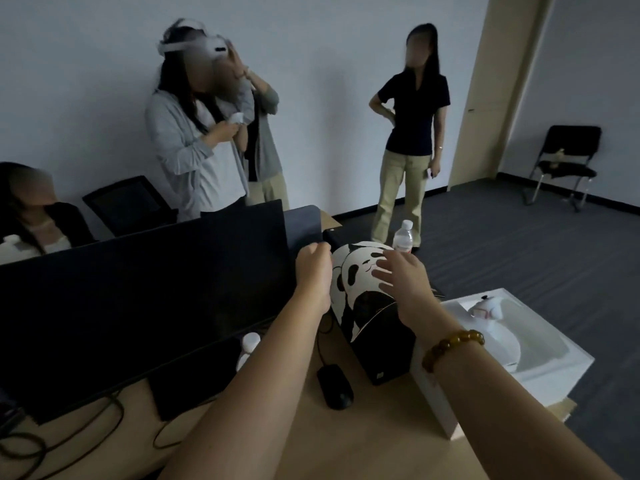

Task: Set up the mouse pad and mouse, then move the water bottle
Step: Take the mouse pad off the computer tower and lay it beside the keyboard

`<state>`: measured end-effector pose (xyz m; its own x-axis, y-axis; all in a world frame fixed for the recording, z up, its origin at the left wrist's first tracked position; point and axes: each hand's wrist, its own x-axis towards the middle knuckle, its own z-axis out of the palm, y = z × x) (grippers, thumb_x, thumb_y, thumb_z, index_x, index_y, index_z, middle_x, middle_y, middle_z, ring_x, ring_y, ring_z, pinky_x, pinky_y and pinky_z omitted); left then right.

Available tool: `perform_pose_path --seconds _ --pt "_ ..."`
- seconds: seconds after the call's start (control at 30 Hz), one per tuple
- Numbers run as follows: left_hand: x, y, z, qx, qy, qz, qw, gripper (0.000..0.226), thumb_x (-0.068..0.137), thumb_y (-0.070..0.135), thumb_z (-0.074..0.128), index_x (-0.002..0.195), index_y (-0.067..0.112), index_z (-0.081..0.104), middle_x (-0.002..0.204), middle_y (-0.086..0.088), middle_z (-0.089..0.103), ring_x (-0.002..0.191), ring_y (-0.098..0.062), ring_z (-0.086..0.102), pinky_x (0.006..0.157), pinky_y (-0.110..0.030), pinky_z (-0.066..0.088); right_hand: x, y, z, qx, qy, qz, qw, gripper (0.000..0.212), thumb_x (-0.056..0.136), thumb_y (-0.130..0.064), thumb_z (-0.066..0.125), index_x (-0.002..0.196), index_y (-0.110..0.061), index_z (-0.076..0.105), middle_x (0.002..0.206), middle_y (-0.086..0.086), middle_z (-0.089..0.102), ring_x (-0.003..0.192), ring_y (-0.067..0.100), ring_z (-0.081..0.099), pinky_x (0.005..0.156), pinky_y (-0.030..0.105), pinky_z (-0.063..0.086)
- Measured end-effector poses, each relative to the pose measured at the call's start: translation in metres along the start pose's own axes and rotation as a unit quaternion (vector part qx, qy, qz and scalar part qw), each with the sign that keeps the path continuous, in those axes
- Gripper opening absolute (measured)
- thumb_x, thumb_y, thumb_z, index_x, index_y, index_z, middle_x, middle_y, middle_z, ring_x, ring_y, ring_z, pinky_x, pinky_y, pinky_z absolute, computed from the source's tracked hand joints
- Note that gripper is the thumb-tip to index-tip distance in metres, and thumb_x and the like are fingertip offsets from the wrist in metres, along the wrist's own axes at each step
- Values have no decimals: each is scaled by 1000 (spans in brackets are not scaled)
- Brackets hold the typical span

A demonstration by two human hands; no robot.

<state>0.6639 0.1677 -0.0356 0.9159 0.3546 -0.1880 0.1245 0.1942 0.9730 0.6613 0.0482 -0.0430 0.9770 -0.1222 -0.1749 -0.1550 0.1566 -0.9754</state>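
Observation:
A panda-print mouse pad [356, 289] lies draped and curled over a black computer case [384, 348] at the desk's right side. My left hand [313, 268] is closed on the pad's left edge. My right hand [401, 271] rests flat on the pad's top with the fingers spread. A black wired mouse [335, 386] sits on the wooden desk [311, 445] in front of the case. A clear water bottle [403, 237] with a white cap stands on the case behind my right hand. A second bottle [248, 348] stands under the monitor.
A large dark monitor [145, 292] fills the left of the desk, with cables [86, 424] in front of it. A white open box [502, 355] holding a headset stands at the right. Several people stand or sit beyond the desk. A black chair [564, 161] stands far right.

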Motion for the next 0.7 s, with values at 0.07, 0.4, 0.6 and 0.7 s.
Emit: perform_pose_path --seconds 0.07,0.4,0.6,0.7 --pt "25 -17 13 19 3 -15 1000 26 82 10 39 59 20 37 65 0 39 59 -15 36 54 -29 30 29 6 -6 -18 30 22 999 37 90 -20 46 124 -6 50 114 10 58 102 24 59 89 36 46" --pt "129 -96 47 65 68 -127 987 32 86 13 42 110 -2 56 94 -14 62 80 -29 57 70 -34 49 156 44 -34 -371 79 29 925 48 87 -27 44 131 -7 44 125 15 52 112 32 51 90 43 48" --pt "154 -138 41 4 80 -256 963 48 85 38 46 119 5 55 117 -12 62 105 -34 58 95 -48 50 179 54 -53 -438 82 108 889 71 79 -55 48 125 -1 46 123 20 53 111 36 53 94 49 48" --pt "146 -125 35 22 183 -165 969 37 87 27 51 113 2 58 114 -15 65 101 -34 61 89 -43 53 177 50 -52 -433 113 75 891 71 77 -53 57 123 1 46 124 21 51 109 38 54 91 49 50"
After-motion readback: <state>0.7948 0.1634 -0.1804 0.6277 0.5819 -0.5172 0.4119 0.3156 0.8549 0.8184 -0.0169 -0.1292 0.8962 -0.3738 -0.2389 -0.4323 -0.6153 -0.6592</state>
